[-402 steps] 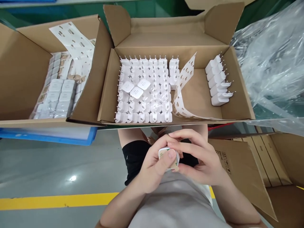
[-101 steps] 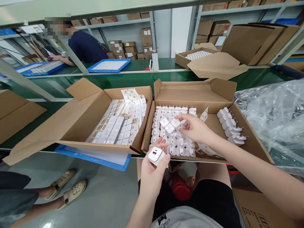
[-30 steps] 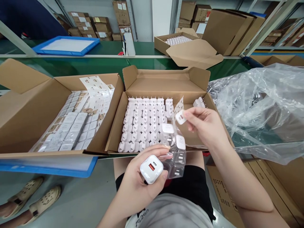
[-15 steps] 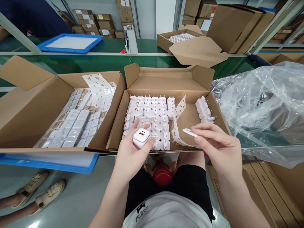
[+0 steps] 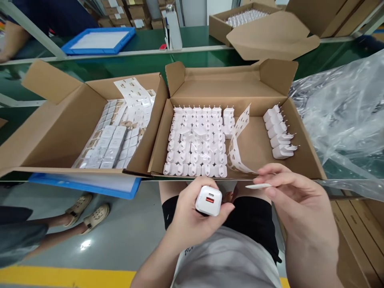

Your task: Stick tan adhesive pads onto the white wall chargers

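The green tabletop (image 5: 132, 67) is spanning the view, its near edge passing above the person's lap (image 5: 249, 220). Left carton (image 5: 69, 128) is standing open toward the tabletop's left end; right carton (image 5: 231, 85) is sitting open beside it, mid-edge. Clear plastic sheeting (image 5: 342, 108) is lying at the right end. Within the right carton, close-packed white plugs (image 5: 195, 158), pins up, are filling the left side; a short row of similar plugs (image 5: 276, 130) is lining the right wall. Between them a perforated white strip (image 5: 242, 121) is curving. Left hand (image 5: 190, 212) is grasping a white charger (image 5: 209, 207) just outside the right carton's near edge, its port face showing a red slot (image 5: 209, 200). Right hand (image 5: 303, 204) is pinching a thin white piece (image 5: 258, 186), edge-on, right of the charger and apart from it.
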The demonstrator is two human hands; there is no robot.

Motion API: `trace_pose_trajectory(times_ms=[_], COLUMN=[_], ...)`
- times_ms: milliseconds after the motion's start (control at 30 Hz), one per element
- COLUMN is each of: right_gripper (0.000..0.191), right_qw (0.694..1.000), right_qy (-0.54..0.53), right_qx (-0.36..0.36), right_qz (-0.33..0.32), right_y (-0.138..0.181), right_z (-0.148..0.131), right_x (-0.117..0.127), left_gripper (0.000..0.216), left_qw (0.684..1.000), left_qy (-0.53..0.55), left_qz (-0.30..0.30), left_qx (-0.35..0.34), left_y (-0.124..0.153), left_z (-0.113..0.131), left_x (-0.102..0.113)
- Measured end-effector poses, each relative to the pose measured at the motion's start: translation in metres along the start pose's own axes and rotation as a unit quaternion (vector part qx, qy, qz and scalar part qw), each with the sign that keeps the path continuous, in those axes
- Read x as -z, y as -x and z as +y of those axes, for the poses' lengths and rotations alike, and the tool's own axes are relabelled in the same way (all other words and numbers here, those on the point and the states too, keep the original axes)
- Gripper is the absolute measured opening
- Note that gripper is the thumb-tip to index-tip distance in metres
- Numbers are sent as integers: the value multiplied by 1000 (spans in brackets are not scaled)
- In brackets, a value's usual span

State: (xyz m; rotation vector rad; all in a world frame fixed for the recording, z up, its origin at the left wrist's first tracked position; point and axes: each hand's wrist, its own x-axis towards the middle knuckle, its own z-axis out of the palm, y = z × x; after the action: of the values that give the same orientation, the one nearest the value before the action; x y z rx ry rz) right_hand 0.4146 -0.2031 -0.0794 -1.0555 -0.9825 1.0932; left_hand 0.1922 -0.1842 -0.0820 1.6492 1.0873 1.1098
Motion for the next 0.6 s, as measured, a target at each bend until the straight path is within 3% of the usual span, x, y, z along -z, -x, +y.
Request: trace_pose_trajectory(times_ms=[200, 400, 533, 600], right_gripper=[4, 7, 10, 10], right_qw=[998, 993, 993, 990], right_qy=[-22, -51, -28, -18], right_qx=[-51, -94, -108, -136], right_qz=[-30, -55, -26, 5], right_y=[18, 31, 41, 47], right_z=[-4, 0, -3, -6], right_x=[-3, 2, -5, -13], left_gripper=[32, 31, 58, 60], left_qw=[994, 989, 982, 981], left_qy=[76, 105, 147, 161], left_qz=[-74, -97, -121, -104], left_qx=[-13, 20, 5, 24], left_y=[16, 18, 17, 19], left_z=[-19, -24, -22, -21], left_x=[-13, -15, -14, -17])
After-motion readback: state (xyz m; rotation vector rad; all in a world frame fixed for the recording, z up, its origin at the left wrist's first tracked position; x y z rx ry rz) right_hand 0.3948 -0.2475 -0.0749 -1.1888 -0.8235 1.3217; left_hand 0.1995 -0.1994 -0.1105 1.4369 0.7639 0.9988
